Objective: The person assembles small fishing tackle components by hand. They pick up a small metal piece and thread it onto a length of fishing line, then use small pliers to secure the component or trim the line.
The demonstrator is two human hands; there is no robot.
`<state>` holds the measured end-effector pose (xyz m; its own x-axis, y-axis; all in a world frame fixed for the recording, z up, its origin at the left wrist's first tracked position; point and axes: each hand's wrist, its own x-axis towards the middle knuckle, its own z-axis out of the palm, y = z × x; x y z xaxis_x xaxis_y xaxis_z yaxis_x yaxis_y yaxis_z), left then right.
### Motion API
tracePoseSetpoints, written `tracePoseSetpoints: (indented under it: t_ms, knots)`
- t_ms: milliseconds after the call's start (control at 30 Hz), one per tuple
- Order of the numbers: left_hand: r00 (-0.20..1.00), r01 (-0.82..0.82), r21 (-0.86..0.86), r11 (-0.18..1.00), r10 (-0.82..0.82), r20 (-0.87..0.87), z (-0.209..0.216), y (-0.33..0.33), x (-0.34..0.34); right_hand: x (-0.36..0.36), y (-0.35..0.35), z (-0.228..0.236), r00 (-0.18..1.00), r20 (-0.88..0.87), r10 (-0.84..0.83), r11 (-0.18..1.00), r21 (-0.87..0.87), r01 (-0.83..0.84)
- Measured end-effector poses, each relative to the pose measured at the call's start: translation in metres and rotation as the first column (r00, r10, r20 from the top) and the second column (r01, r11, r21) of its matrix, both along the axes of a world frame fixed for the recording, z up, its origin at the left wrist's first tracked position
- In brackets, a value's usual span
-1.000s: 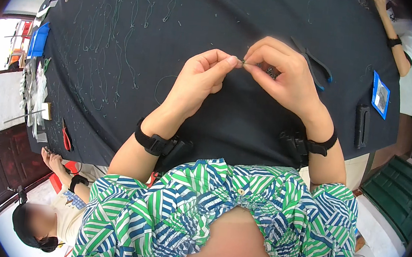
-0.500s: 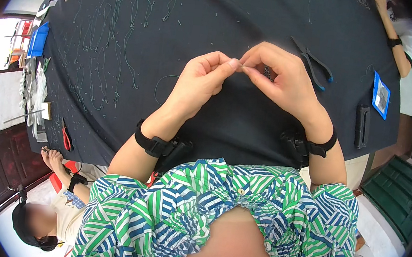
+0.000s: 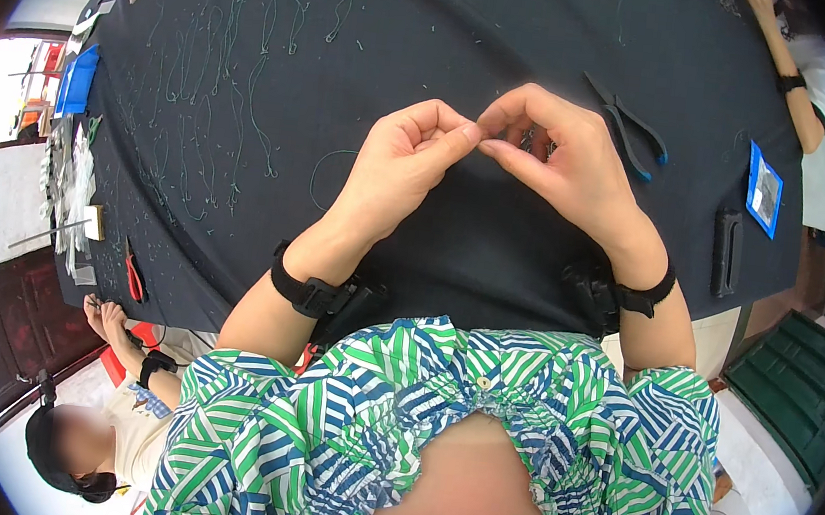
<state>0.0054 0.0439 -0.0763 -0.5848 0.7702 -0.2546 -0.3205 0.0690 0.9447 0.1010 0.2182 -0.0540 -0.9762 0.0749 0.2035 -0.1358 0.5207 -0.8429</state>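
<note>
While the bare left hand [image 3: 407, 162] is pinching (contents unclear), the bare right hand [image 3: 575, 169] is loosely cupping small dark pieces [image 3: 550, 149].

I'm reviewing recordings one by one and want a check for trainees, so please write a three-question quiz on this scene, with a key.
1. True or false: the right hand is gripping the black pliers.
2. Where is the red-handled tool?
A) between the hands
B) on the left part of the black cloth
C) beside the black pliers
3. What long, thin things are spread over the cloth's far left part?

Key:
1. False; the pliers lie on the cloth.
2. B
3. Green cords, many looped.
</note>
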Motion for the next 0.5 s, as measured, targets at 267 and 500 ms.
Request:
tracePoseSetpoints:
  t_ms: [267,500]
  knots:
    - [0.998,-0.05,-0.006,0.999,0.049,-0.028,0.0021,-0.0003,0.0008,0.0012,-0.0001,0.0011,0.997,-0.04,-0.066,0.997,0.041,0.068]
    - [0.999,-0.034,0.014,0.999,0.035,-0.013,0.0029,-0.0009,0.0005,0.001,0.0002,-0.0015,0.989,-0.143,-0.049,0.992,0.112,0.065]
